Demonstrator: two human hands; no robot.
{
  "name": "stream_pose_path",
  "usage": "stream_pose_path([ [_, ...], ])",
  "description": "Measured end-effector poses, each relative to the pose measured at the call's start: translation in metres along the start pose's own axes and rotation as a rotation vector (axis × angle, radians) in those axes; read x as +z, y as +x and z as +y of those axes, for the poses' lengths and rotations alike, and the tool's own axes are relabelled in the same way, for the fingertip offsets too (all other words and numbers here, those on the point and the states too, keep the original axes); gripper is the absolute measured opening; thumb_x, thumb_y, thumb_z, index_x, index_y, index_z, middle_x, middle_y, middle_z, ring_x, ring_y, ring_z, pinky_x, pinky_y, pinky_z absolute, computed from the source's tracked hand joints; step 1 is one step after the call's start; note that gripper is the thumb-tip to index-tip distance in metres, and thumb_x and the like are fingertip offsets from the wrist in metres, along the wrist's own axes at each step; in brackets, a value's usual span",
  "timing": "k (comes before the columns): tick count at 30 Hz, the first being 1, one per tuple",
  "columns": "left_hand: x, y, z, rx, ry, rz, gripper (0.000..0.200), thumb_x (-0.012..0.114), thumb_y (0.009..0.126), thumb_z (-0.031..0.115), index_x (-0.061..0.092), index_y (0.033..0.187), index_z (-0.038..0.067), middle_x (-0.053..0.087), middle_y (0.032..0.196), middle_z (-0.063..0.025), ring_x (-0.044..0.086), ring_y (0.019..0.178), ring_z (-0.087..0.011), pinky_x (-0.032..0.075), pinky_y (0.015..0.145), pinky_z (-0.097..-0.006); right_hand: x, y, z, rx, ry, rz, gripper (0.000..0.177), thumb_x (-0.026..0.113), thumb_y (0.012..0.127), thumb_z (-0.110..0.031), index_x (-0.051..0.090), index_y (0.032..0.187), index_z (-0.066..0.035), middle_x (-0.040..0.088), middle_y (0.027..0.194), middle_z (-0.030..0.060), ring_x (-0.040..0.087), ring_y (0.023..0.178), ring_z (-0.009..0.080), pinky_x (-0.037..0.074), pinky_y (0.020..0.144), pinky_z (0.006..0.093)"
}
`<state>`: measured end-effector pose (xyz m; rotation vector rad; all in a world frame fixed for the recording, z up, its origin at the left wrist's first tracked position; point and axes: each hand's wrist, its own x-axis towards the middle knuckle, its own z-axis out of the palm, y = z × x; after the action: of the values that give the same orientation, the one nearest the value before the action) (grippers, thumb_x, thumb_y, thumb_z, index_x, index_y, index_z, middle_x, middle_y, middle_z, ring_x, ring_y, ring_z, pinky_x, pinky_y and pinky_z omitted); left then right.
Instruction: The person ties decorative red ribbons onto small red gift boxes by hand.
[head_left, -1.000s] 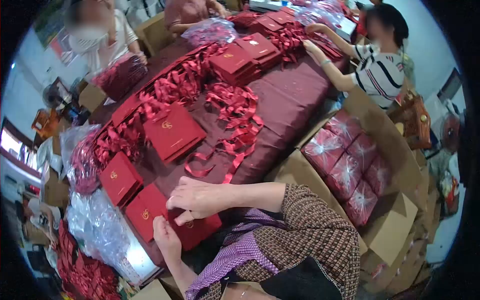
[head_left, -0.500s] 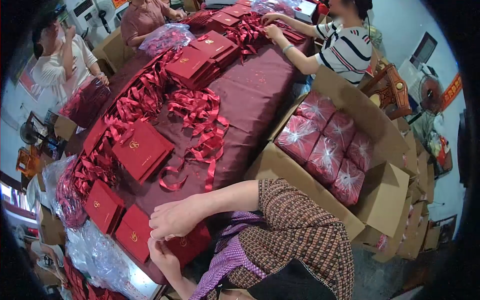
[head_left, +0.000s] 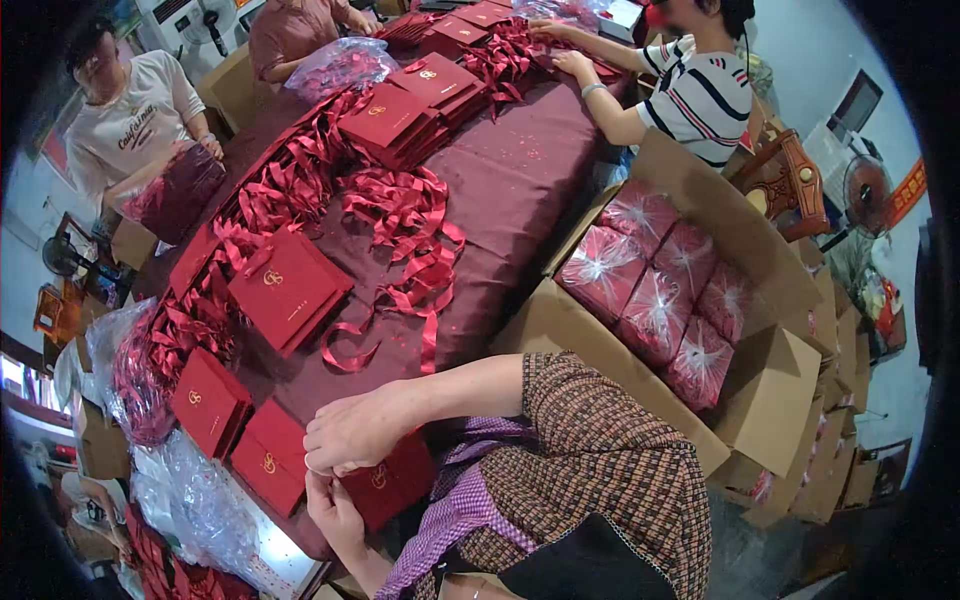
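Note:
My right hand [head_left: 362, 432] reaches in from the right, fingers bent together and palm down. Just below it is my left hand [head_left: 334, 508], its fingertips meeting those of the right. Whatever they pinch is too small to make out; a thin pale edge shows between them. Beneath and beside the hands lie a red bag [head_left: 395, 485] with a gold emblem and another red bag [head_left: 268, 462]. Farther left stands a small stack of red bags [head_left: 208, 402]. A larger red stack [head_left: 287, 290] and loose red ribbons [head_left: 405, 215] lie beyond on the dark red cloth [head_left: 510, 185].
An open carton [head_left: 600, 345] of plastic-wrapped red bundles [head_left: 665, 300] stands at right. Clear plastic bags [head_left: 195, 505] lie at lower left. One person [head_left: 700, 100] handles ribbons at the top right; another [head_left: 135, 120] holds a dark red bundle at the upper left. A third is at the top.
The person at upper left has lowered a raised hand to the bundle and turned. My hands stay together in nearly the same place. The view has shifted slightly.

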<state>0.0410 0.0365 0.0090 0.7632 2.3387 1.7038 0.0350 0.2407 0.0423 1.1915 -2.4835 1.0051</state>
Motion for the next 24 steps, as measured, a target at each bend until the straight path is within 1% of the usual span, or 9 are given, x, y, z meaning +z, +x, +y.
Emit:
stream_pose_path([
  [7, -0.005, 0.002, -0.011, 0.050, 0.042, -0.024, 0.017, 0.046, 0.092, -0.001, 0.055, 0.106, -0.004, 0.059, 0.094, -0.0079, 0.055, 0.089, -0.0147, 0.043, 0.083, -0.0273, -0.001, 0.001, 0.001, -0.023, 0.018, -0.091, 0.021, 0.063, 0.082, -0.022, 0.061, 0.090, -0.003, 0.063, 0.086, 0.0162, 0.061, 0.087, 0.0365, 0.047, 0.073, 0.0472],
  [9, -0.008, 0.003, -0.013, 0.036, 0.013, -0.050, 0.017, 0.046, 0.093, 0.001, 0.056, 0.106, -0.004, 0.060, 0.094, -0.0080, 0.056, 0.089, -0.0151, 0.044, 0.083, -0.0277, 0.004, 0.002, 0.002, -0.021, 0.004, -0.101, 0.017, 0.063, 0.082, -0.021, 0.058, 0.089, -0.007, 0.058, 0.087, 0.0114, 0.057, 0.089, 0.0312, 0.044, 0.077, 0.0424],
  [12, -0.010, 0.002, -0.021, 0.029, -0.059, -0.046, 0.018, 0.047, 0.093, 0.003, 0.056, 0.107, -0.004, 0.061, 0.095, -0.0084, 0.056, 0.090, -0.0155, 0.044, 0.083, -0.0278, 0.004, 0.002, -0.001, 0.001, -0.010, -0.112, 0.017, 0.063, 0.082, -0.021, 0.058, 0.089, -0.007, 0.058, 0.087, 0.0109, 0.057, 0.089, 0.0313, 0.045, 0.076, 0.0424],
  [13, -0.009, 0.002, -0.018, 0.005, -0.036, -0.037, 0.019, 0.047, 0.092, 0.002, 0.057, 0.107, -0.005, 0.061, 0.097, -0.0087, 0.056, 0.091, -0.0159, 0.043, 0.084, -0.0274, 0.002, 0.002, -0.002, 0.005, -0.016, -0.111, 0.017, 0.063, 0.082, -0.021, 0.058, 0.089, -0.007, 0.058, 0.087, 0.0109, 0.057, 0.089, 0.0313, 0.045, 0.076, 0.0424],
  [15, -0.013, 0.002, -0.020, 0.010, -0.031, -0.049, 0.019, 0.047, 0.092, 0.001, 0.057, 0.107, -0.005, 0.061, 0.098, -0.0089, 0.056, 0.092, -0.0159, 0.043, 0.084, -0.0272, -0.003, 0.001, -0.005, -0.013, 0.021, -0.125, 0.020, 0.063, 0.081, -0.021, 0.061, 0.093, -0.004, 0.063, 0.090, 0.0158, 0.060, 0.093, 0.0349, 0.047, 0.077, 0.0456],
  [18, -0.014, 0.000, -0.011, -0.017, -0.079, -0.059, 0.018, 0.046, 0.090, 0.000, 0.056, 0.103, -0.005, 0.060, 0.097, -0.0086, 0.056, 0.091, -0.0161, 0.043, 0.085, -0.0273, -0.004, -0.002, -0.009, -0.002, 0.012, -0.110, 0.020, 0.063, 0.080, -0.020, 0.061, 0.091, -0.004, 0.063, 0.090, 0.0151, 0.060, 0.093, 0.0346, 0.047, 0.078, 0.0457],
  [21, -0.012, 0.000, -0.009, -0.018, 0.032, -0.070, 0.016, 0.046, 0.090, 0.001, 0.056, 0.100, -0.005, 0.059, 0.092, -0.0069, 0.055, 0.090, -0.0164, 0.043, 0.085, -0.0273, -0.003, -0.003, -0.011, -0.006, 0.011, -0.083, 0.018, 0.063, 0.079, -0.020, 0.061, 0.090, -0.005, 0.063, 0.088, 0.0150, 0.060, 0.092, 0.0347, 0.047, 0.077, 0.0458],
  [23, -0.005, 0.000, -0.011, -0.044, -0.435, -0.005, 0.011, 0.046, 0.090, 0.003, 0.056, 0.092, -0.003, 0.055, 0.085, -0.0037, 0.053, 0.083, -0.0128, 0.043, 0.078, -0.0242, 0.001, -0.005, -0.008, -0.025, -0.023, -0.095, 0.017, 0.063, 0.080, -0.019, 0.059, 0.089, -0.006, 0.061, 0.087, 0.0129, 0.059, 0.090, 0.0328, 0.046, 0.077, 0.0440],
  [24, -0.031, 0.001, -0.025, -0.214, -0.259, -0.031, 0.011, 0.046, 0.090, 0.005, 0.054, 0.084, 0.001, 0.052, 0.080, -0.0013, 0.048, 0.075, -0.0083, 0.039, 0.068, -0.0217, 0.002, -0.005, -0.006, -0.045, -0.055, -0.107, 0.015, 0.062, 0.081, -0.019, 0.057, 0.089, -0.007, 0.058, 0.086, 0.0109, 0.057, 0.088, 0.0309, 0.045, 0.076, 0.0422],
])
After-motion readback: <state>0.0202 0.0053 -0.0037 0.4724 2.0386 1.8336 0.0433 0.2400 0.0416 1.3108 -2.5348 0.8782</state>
